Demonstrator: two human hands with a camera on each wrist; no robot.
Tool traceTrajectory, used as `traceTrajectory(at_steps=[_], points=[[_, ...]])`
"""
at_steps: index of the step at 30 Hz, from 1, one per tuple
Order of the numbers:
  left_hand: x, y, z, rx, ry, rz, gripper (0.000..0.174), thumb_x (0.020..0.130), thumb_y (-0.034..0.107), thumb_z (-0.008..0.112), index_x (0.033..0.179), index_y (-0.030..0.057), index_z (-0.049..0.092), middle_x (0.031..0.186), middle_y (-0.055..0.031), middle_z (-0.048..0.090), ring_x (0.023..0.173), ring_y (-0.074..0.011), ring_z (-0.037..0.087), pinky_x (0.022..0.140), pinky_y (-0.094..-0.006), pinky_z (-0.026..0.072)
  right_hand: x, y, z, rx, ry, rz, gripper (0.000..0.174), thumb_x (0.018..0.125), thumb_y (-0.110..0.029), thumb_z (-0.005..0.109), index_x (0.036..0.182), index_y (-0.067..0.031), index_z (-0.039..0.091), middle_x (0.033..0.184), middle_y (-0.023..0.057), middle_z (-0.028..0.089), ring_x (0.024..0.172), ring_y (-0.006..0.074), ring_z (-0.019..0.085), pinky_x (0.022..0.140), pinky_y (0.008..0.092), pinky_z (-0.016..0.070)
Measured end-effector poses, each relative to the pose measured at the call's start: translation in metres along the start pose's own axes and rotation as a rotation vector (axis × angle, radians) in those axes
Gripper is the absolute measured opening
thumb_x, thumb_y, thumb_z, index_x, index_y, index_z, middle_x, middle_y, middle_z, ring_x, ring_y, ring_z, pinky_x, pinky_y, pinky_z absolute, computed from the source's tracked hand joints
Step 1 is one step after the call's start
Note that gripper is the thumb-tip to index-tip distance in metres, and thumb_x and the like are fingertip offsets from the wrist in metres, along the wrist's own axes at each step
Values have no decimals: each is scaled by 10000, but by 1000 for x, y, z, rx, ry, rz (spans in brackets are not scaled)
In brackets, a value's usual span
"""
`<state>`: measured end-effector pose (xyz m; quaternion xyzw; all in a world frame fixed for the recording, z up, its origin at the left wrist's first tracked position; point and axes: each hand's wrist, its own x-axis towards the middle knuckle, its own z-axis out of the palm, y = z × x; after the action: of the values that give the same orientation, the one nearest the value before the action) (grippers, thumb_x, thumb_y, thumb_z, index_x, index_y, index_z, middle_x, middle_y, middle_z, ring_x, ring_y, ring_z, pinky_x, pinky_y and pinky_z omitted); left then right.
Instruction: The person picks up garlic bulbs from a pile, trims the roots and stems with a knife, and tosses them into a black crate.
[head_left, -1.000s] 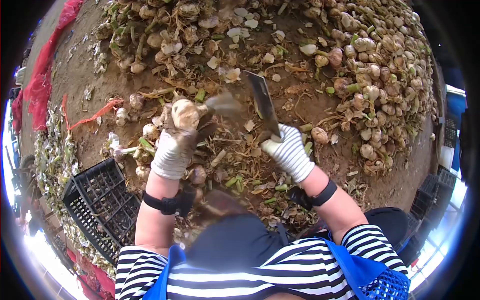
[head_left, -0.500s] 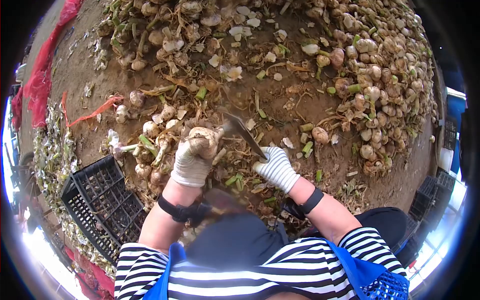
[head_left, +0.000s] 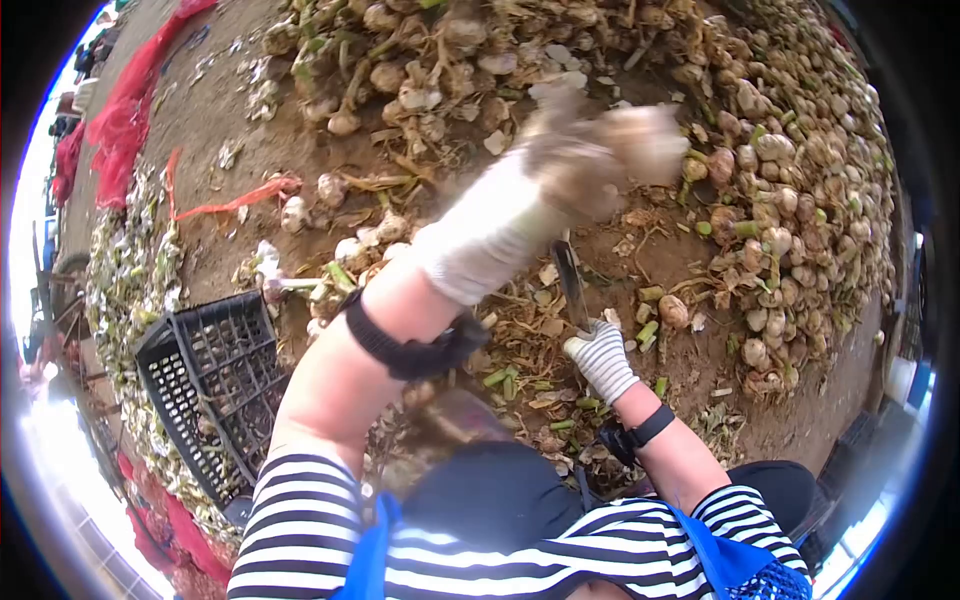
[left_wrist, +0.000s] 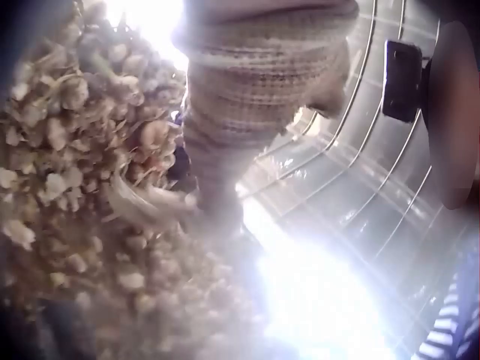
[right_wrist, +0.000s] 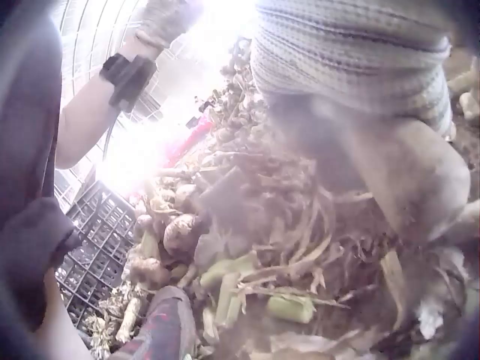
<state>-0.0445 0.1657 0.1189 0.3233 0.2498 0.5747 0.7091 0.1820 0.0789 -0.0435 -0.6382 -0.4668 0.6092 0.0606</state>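
Observation:
My left hand (head_left: 570, 180), in a white glove with brown-soiled fingers, is raised across the front and blurred by motion. A pale, round garlic bulb (head_left: 648, 142) shows blurred at its fingertips, held there. In the left wrist view the glove (left_wrist: 262, 97) fills the top middle, and the bulb cannot be made out. Lower and to the right, my right hand (head_left: 603, 362) in a striped glove grips a knife (head_left: 569, 280), its dark blade pointing away from me. The right wrist view shows that glove (right_wrist: 352, 64) close up over cut stalks (right_wrist: 291, 307).
A large heap of garlic bulbs (head_left: 780, 220) lies on the right, and bulbs with stalks (head_left: 400, 70) are piled ahead. A black plastic crate (head_left: 225, 370) stands tilted at left. Red netting (head_left: 125, 130) lies at the far left. Dry skins and stalk pieces litter the ground.
My left hand brought the garlic bulb to the blade, then swung away to the upper right with it. The bulb's stalk met the knife midway. My right hand has drawn back slightly, still holding the knife.

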Motion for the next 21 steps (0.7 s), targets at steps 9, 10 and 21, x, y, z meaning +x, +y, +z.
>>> traceTrajectory(at_steps=[9, 10, 21], points=[[-76, 34, -238, 1881, 883, -1052, 657, 863, 592, 343, 1327, 136, 424, 1166, -199, 575, 1121, -317, 536, 954, -379, 393, -2, -19, -37, 85, 19, -9, 267, 756, -57, 577, 1002, 45, 585, 733, -17, 528, 628, 34, 419, 524, 186, 377], [-81, 37, -235, 1807, 927, -1071, 635, 856, 576, 377, 1326, 151, 425, 1187, -196, 563, 1134, -315, 526, 961, -385, 389, -4, -21, -36, -9, 13, -3, 329, 731, -90, 601, 1027, 53, 578, 756, 2, 558, 648, 49, 457, 563, 199, 411], [-86, 27, -228, 1928, 1154, -964, 768, 687, 240, 671, 1353, 89, 319, 1045, -248, 597, 949, -347, 606, 820, -409, 469, -3, -50, -38, -313, -2, -76, 451, 650, -164, 624, 1020, 86, 566, 800, 120, 655, 774, 197, 635, 679, 313, 483]])
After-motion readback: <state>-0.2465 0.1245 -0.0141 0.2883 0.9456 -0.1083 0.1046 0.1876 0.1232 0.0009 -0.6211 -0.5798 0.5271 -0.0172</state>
